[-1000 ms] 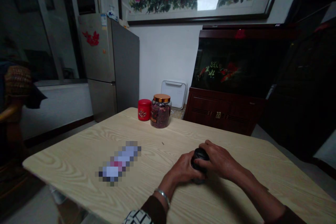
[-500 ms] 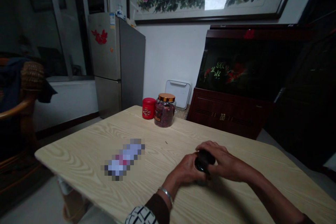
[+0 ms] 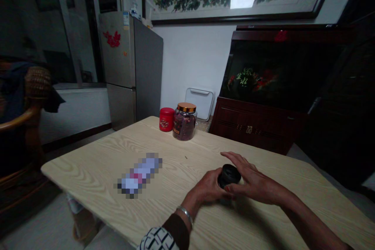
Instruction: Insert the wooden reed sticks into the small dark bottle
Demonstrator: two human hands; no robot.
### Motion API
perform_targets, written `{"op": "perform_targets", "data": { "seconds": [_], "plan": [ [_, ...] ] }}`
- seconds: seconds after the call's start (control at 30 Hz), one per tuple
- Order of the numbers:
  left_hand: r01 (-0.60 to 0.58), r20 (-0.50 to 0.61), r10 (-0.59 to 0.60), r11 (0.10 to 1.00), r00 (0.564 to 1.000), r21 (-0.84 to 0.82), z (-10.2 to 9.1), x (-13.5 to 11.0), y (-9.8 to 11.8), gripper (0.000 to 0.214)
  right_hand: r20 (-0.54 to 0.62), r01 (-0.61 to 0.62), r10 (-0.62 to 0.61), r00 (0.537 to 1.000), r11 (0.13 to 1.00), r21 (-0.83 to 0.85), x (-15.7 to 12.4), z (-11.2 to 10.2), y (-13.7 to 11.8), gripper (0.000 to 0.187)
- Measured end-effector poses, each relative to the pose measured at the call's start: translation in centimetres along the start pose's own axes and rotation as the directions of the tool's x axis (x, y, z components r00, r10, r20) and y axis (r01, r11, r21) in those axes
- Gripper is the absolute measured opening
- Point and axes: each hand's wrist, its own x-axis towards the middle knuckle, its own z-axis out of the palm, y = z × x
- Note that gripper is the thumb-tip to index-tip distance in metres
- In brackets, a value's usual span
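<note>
A small black round container (image 3: 231, 175) with a dark, dished-looking top is between my two hands above the wooden table. My left hand (image 3: 208, 187) wraps its left and near side, fingers partly hidden behind it. On the other side, my right hand (image 3: 252, 181) is spread, its fingers stretched out past the container's far right edge. The right thumb lies close to the near rim; whether it touches cannot be made out. The lower part of the container is hidden by my hands.
A glass jar (image 3: 184, 124) with dark reddish contents and a copper-coloured lid stands at the table's far edge, beside a red canister (image 3: 166, 119). A pixelated flat object (image 3: 140, 175) lies on the wood-grain table (image 3: 93, 164) to the left. Beyond are a fridge (image 3: 148, 74) and a dark cabinet (image 3: 252, 125).
The fingers of my right hand have lifted and opened away from the container's top, which now shows more fully. My left hand stays on it. The view has shifted slightly.
</note>
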Motion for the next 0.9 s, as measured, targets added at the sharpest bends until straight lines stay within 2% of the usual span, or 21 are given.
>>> {"op": "perform_targets", "data": {
  "seconds": [0.07,0.13,0.17,0.23,0.3,0.33,0.43,0.53,0.67,0.73,0.83,0.9],
  "plan": [
    [0.022,0.016,-0.022,1.0,1.0,-0.007,0.0,0.0,0.0,0.069,-0.034,-0.09,0.087,0.996,0.992,-0.089,0.0,-0.1,-0.2,0.064],
    [0.035,0.018,-0.035,0.999,0.999,0.0,0.0,0.0,0.2,0.067,-0.014,-0.104,0.103,0.995,0.986,-0.13,0.1,-0.1,-0.2,0.047],
    [0.032,0.013,-0.032,0.999,0.999,0.008,0.0,-0.1,0.3,0.065,0.018,-0.07,0.073,0.997,0.991,-0.116,0.1,-0.2,-0.3,0.046],
    [0.014,0.007,-0.015,1.0,1.0,0.01,0.0,-0.1,0.6,0.062,0.069,0.008,-0.005,0.998,0.999,-0.046,0.1,-0.3,-0.2,0.065],
    [-0.002,0.025,0.003,1.0,1.0,-0.012,-0.1,-0.2,0.8,0.062,0.055,0.012,-0.01,0.998,1.0,-0.021,0.1,-0.2,-0.2,0.08],
    [-0.004,0.033,0.005,1.0,0.999,-0.022,-0.1,-0.2,0.9,0.064,0.033,-0.019,0.021,0.999,0.999,-0.043,0.2,-0.2,-0.2,0.079],
    [0.011,0.019,-0.012,1.0,1.0,0.009,-0.1,-0.2,0.8,0.064,-0.023,-0.137,0.135,0.991,0.978,-0.156,0.4,0.2,-0.1,0.058],
    [0.018,-0.001,-0.018,0.999,1.0,0.044,-0.1,-0.1,0.6,0.063,-0.007,-0.087,0.087,0.996,0.982,-0.165,0.7,0.5,0.3,0.043],
    [0.029,-0.002,-0.029,0.998,1.0,0.057,-0.1,-0.1,0.5,0.062,0.012,0.08,-0.08,0.997,0.997,0.004,0.7,0.0,1.1,0.057],
    [0.05,-0.007,-0.05,0.996,0.999,0.067,-0.1,-0.1,0.6,0.065,-0.009,0.117,-0.117,0.993,0.983,0.141,0.5,-0.6,1.4,0.056],
    [0.045,-0.01,-0.045,0.994,0.999,0.101,-0.2,-0.2,0.5,0.068,-0.075,0.116,-0.095,0.993,0.915,0.385,0.2,-1.6,1.8,0.051],
    [0.036,-0.02,-0.034,0.991,0.999,0.128,-0.2,-0.2,0.4,0.069,-0.148,0.076,0.008,0.989,0.831,0.552,-0.1,-1.8,2.1,0.048]
  ]
}}
